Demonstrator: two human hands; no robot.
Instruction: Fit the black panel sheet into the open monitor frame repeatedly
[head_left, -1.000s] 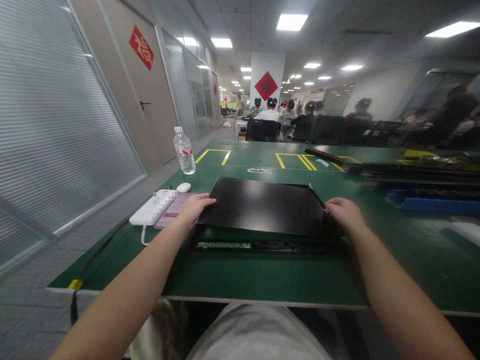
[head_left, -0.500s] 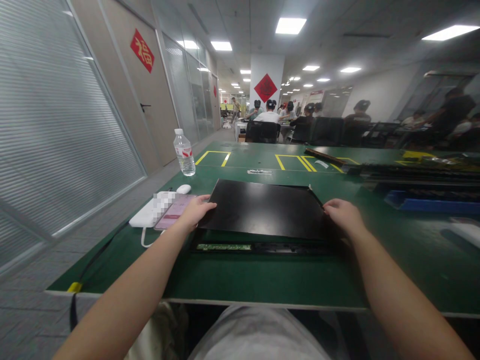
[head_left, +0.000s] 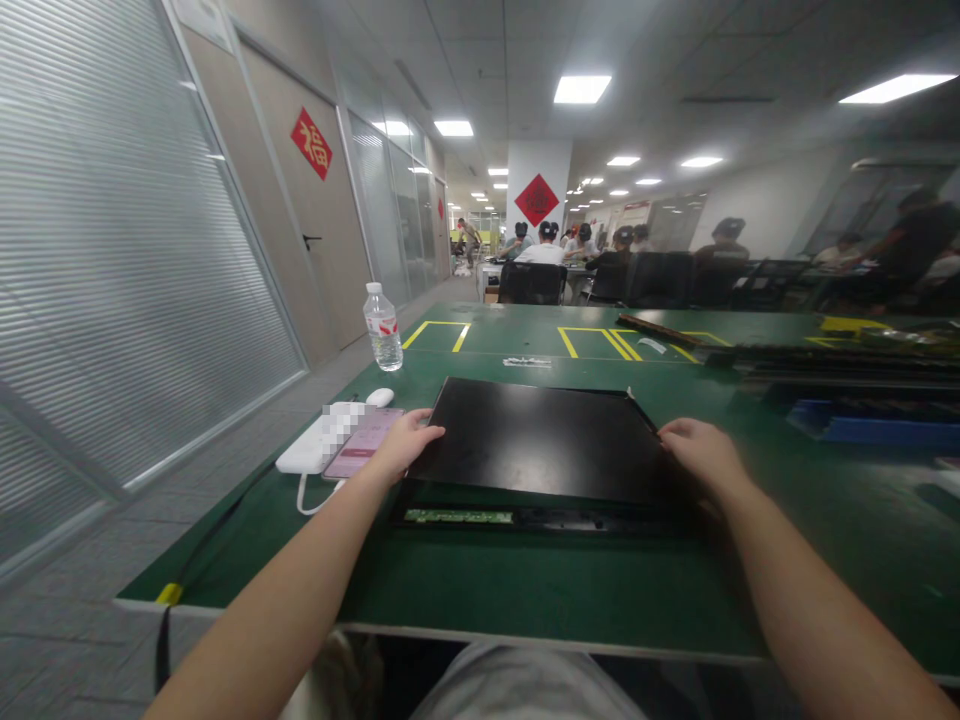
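Note:
A flat black display panel [head_left: 540,440] lies over the green table in front of me, its near edge seeming slightly raised. My left hand [head_left: 411,444] grips its left edge, thumb on top. At the right edge, my right hand [head_left: 691,446] pinches the panel between thumb and fingers. A thin dark strip runs along that right side, with a small light bit at its far corner. Just below the panel's near edge is a black strip [head_left: 577,522] carrying a green circuit board [head_left: 459,517]; whether it is joined to the panel I cannot tell.
Left of the panel lie a phone [head_left: 366,445], a white power bank [head_left: 304,450] with a cable and a white oval case [head_left: 380,398]. A water bottle [head_left: 385,330] stands behind them. Dark strips and a blue tray [head_left: 855,422] lie at the right. People sit farther back.
My view has tilted up a little, so the whole scene sits lower and slightly to the right. Both hands keep their hold on the panel, which has hardly moved on the table.

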